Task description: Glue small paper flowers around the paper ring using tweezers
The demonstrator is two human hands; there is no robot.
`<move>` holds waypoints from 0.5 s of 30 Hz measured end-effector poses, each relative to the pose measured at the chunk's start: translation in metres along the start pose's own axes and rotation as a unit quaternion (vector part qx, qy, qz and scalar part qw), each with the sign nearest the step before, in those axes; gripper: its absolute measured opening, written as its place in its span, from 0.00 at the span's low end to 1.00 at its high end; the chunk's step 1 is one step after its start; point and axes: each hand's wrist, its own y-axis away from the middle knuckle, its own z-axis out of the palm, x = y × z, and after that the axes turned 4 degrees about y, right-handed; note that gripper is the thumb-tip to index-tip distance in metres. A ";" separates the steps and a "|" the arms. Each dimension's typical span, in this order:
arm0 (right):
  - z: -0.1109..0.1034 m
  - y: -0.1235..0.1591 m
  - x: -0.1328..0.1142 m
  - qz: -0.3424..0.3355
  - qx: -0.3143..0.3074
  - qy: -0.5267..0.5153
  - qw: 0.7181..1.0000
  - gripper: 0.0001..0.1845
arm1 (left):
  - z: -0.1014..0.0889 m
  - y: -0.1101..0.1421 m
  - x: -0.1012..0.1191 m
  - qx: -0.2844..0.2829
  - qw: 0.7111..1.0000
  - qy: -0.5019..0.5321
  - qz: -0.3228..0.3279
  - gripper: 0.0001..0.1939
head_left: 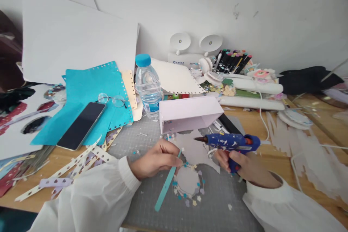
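My left hand [160,157] pinches the upper end of a teal paper strip [166,188], which slants down toward the front of the grey cutting mat [214,206]. In my right hand [239,163] is a blue hot glue gun [230,142], held by its handle with the dark nozzle pointing left. Between the hands, on the mat, lies a round white paper disc [187,181] ringed with small teal, cream and lilac cut-outs. My left fingertips are just above its upper left edge. Behind it sits an irregular white paper scrap [191,146].
A pale lilac open box [190,110] and a water bottle [148,87] stand behind the mat. To the left are a phone [81,125], eyeglasses [112,100], teal sheets [94,79] and punched strips [62,174]. A white cord [262,116] hangs at right, near markers [233,61].
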 end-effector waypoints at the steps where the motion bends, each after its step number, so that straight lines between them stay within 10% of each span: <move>1: 0.002 0.000 0.005 -0.008 -0.024 -0.017 1.000 0.30 | 0.000 0.000 0.000 -0.005 1.000 -0.008 -0.007 0.19; 15: 0.003 0.009 0.019 0.041 -0.002 0.082 0.996 0.31 | -0.005 0.001 -0.001 -0.042 0.998 -0.036 -0.029 0.15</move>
